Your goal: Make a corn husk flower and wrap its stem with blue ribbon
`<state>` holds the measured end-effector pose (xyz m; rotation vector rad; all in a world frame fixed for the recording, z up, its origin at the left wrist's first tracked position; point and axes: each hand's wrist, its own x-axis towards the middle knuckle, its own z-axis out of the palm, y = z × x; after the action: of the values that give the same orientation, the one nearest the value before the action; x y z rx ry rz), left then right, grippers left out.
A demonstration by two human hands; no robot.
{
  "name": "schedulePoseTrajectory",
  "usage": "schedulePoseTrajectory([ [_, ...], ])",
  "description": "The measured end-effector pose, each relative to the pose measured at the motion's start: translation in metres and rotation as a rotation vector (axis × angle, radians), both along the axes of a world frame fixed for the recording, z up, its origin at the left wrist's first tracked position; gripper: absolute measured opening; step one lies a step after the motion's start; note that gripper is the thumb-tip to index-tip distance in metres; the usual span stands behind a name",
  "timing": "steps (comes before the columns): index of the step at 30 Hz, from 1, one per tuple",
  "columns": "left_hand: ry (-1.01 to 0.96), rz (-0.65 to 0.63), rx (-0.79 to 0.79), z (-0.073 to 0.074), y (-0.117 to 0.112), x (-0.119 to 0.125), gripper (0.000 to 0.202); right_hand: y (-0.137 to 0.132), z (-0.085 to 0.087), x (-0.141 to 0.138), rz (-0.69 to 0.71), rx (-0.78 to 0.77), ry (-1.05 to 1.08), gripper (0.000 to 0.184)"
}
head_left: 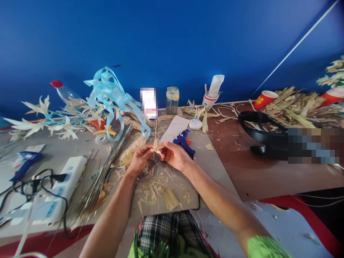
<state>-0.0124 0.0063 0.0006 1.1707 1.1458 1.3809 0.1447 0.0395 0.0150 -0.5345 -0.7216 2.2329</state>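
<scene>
Near the middle of the table, a small pale corn-husk flower [156, 146] is pinched between the fingers of both my hands. My left hand [141, 159] closes on it from the left, fingertips and thumb together. From the other side, my right hand [176, 156] grips a husk piece of the same flower. A thin stick [156, 127] shows just above the flower; whether it is joined to it I cannot tell. Under my hands lies a clear round dish or ring [150, 175], with husk scraps [172, 200] scattered in front. A blue glue gun [184, 141] rests beyond my right hand.
At left are a bundle of wires [99, 179], a white power strip [67, 186] with tangled cords, and another blue glue gun [27, 163]. Light blue ribbon [109, 86], a glass jar [172, 100] and a paper cup [209, 102] stand behind. A black curved object [258, 130] is at right.
</scene>
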Motion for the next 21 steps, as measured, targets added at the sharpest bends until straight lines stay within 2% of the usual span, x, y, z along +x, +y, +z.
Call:
schedulePoseTrajectory([
  [6, -0.139, 0.035, -0.043, -0.012, 0.002, -0.004, 0.017, 0.0, 0.003, 0.001, -0.004, -0.025, 0.087, 0.033],
  [11, -0.238, 0.066, -0.035, -0.015, 0.004, -0.004, 0.019, 0.002, -0.002, 0.0, -0.034, -0.102, 0.063, 0.042],
  [16, -0.233, 0.085, -0.019, -0.013, 0.005, -0.003, 0.021, 0.002, -0.006, -0.003, -0.029, -0.104, 0.026, 0.042],
  [21, -0.212, 0.082, -0.012, -0.014, 0.006, -0.002, 0.02, 0.0, -0.006, -0.005, -0.065, -0.045, -0.021, 0.034],
])
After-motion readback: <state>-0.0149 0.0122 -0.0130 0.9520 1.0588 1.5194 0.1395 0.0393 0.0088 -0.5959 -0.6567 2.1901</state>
